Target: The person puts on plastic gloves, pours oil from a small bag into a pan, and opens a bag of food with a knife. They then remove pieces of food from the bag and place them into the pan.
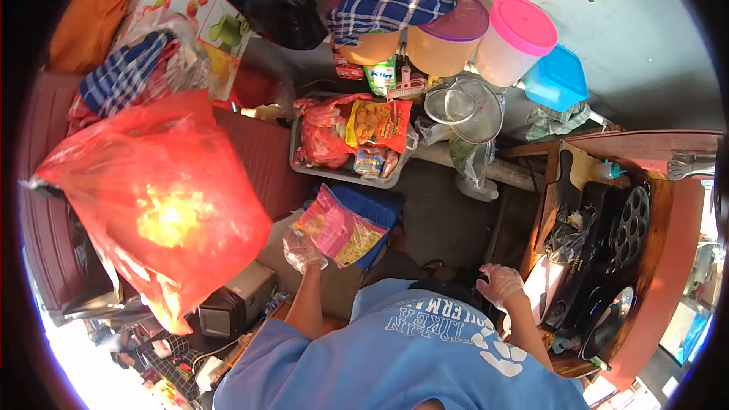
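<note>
My left hand [304, 250], in a clear plastic glove, grips a pink plastic bag [338, 231] with yellowish contents, held above a blue cloth [372, 209]. My right hand [501, 285], also gloved, hangs with fingers apart beside the wooden counter [661, 258], holding nothing. On that counter stand a dark multi-hole griddle pan [630, 224] and a round black pan [607, 319]. My blue shirt [402, 357] fills the bottom of the view.
A large red plastic bag [159, 205] bulges at left over a dark red bench [258, 159]. A grey tray [334, 171] of snack packets lies ahead. Lidded tubs, pink [516, 38], purple [448, 38] and blue [558, 80], stand behind, with metal strainers [467, 106].
</note>
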Demonstrator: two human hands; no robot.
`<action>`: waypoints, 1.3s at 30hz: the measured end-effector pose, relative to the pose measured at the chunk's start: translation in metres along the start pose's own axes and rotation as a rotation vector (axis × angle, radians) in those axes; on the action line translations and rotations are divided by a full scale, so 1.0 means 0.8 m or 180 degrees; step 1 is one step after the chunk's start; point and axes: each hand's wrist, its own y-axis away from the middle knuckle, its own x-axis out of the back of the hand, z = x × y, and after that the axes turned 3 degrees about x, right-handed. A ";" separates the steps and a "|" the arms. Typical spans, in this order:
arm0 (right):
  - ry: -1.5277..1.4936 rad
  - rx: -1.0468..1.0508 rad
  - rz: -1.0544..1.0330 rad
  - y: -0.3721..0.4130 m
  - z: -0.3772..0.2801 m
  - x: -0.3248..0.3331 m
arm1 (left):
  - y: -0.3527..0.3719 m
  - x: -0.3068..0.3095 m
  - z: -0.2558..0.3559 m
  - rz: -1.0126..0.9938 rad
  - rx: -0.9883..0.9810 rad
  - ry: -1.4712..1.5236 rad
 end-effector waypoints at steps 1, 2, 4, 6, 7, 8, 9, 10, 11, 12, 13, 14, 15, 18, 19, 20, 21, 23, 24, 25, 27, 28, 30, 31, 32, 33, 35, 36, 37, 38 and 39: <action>-0.0073 -0.0042 0.0054 -0.001 0.004 -0.005 | -0.007 -0.022 0.027 -0.0301 -0.0481 -0.0171; -0.0168 -0.0084 0.0058 0.001 0.006 -0.008 | -0.013 -0.040 0.052 -0.0601 -0.0950 -0.0360; -0.0257 -0.0124 0.0031 0.004 0.012 -0.020 | -0.031 -0.094 0.177 -0.1329 -0.2010 -0.1326; -0.0289 -0.0202 0.0075 0.000 0.026 -0.047 | -0.055 -0.183 0.195 -0.1557 -0.2023 -0.1745; -0.0316 -0.0226 0.0058 0.001 0.028 -0.055 | -0.071 -0.232 0.173 -0.1500 -0.2077 -0.1514; -0.0383 -0.0309 0.0059 0.005 0.028 -0.059 | -0.079 -0.269 0.190 -0.1734 -0.1437 -0.1812; -0.0447 -0.0394 0.0064 0.009 0.031 -0.064 | -0.083 -0.289 0.245 -0.2222 -0.0974 -0.2649; -0.0589 -0.0389 0.0099 0.012 0.036 -0.072 | -0.102 -0.333 0.194 -0.1905 -0.1825 -0.2386; -0.0610 -0.0421 0.0084 0.014 0.040 -0.085 | -0.117 -0.353 0.199 -0.2254 -0.1751 -0.2733; -0.0751 -0.0525 0.0117 0.016 0.044 -0.098 | -0.127 -0.367 0.215 -0.2606 -0.1671 -0.3086; -0.0886 -0.0624 0.0141 0.018 0.047 -0.110 | -0.136 -0.378 0.242 -0.2647 -0.1203 -0.3379; -0.0888 -0.0737 -0.0054 0.020 0.048 -0.117 | -0.143 -0.391 0.259 -0.2667 -0.0722 -0.3666; -0.0903 -0.0754 -0.0092 0.021 0.048 -0.126 | -0.161 -0.406 0.242 -0.2698 -0.0717 -0.3696; -0.1022 -0.0850 -0.0293 0.024 0.046 -0.145 | -0.191 -0.430 0.219 -0.2722 -0.2077 -0.4201; -0.1061 -0.0866 -0.0326 0.025 0.043 -0.149 | -0.194 -0.427 0.239 -0.2883 -0.2047 -0.4328; -0.1096 -0.0872 -0.0260 0.024 0.040 -0.152 | -0.193 -0.425 0.252 -0.3041 -0.2016 -0.4454; -0.1121 -0.0878 -0.0184 0.023 0.038 -0.153 | -0.196 -0.433 0.245 -0.3067 -0.2039 -0.4476; -0.1220 -0.0918 -0.0246 0.022 0.032 -0.143 | -0.211 -0.447 0.232 -0.3142 -0.2342 -0.4720; -0.1283 -0.0926 -0.0275 0.022 0.030 -0.139 | -0.215 -0.449 0.230 -0.3094 -0.2169 -0.4791; -0.1302 -0.0927 -0.0267 0.023 0.031 -0.144 | -0.216 -0.450 0.228 -0.3089 -0.2192 -0.4795; -0.1493 -0.0849 -0.0021 0.025 0.036 -0.157 | -0.208 -0.427 0.244 -0.2728 -0.2000 -0.4721; -0.1503 -0.0846 -0.0010 0.026 0.036 -0.159 | -0.202 -0.417 0.254 -0.2718 -0.2014 -0.4719; -0.1504 -0.0839 0.0055 0.026 0.037 -0.159 | -0.190 -0.397 0.274 -0.2918 -0.2230 -0.4696; -0.1512 -0.0825 0.0070 0.026 0.037 -0.159 | -0.188 -0.390 0.275 -0.2896 -0.2240 -0.4696; -0.1505 -0.0826 0.0116 0.027 0.037 -0.161 | -0.186 -0.382 0.274 -0.2806 -0.2262 -0.4466; -0.1496 -0.0835 0.0161 0.029 0.037 -0.162 | -0.182 -0.374 0.273 -0.2723 -0.2282 -0.4232; -0.1467 -0.0798 0.0211 0.030 0.039 -0.165 | -0.173 -0.349 0.270 -0.2668 -0.2341 -0.3852; -0.1433 -0.0758 0.0250 0.030 0.039 -0.165 | -0.172 -0.338 0.263 -0.2637 -0.2366 -0.3667; -0.1442 -0.0754 0.0251 0.030 0.037 -0.164 | -0.171 -0.328 0.256 -0.2609 -0.2393 -0.3484; -0.1468 -0.0782 0.0264 0.031 0.036 -0.161 | -0.174 -0.324 0.233 -0.2350 -0.2766 -0.3011; -0.1491 -0.0813 0.0278 0.031 0.035 -0.160 | -0.172 -0.320 0.228 -0.2083 -0.3113 -0.2524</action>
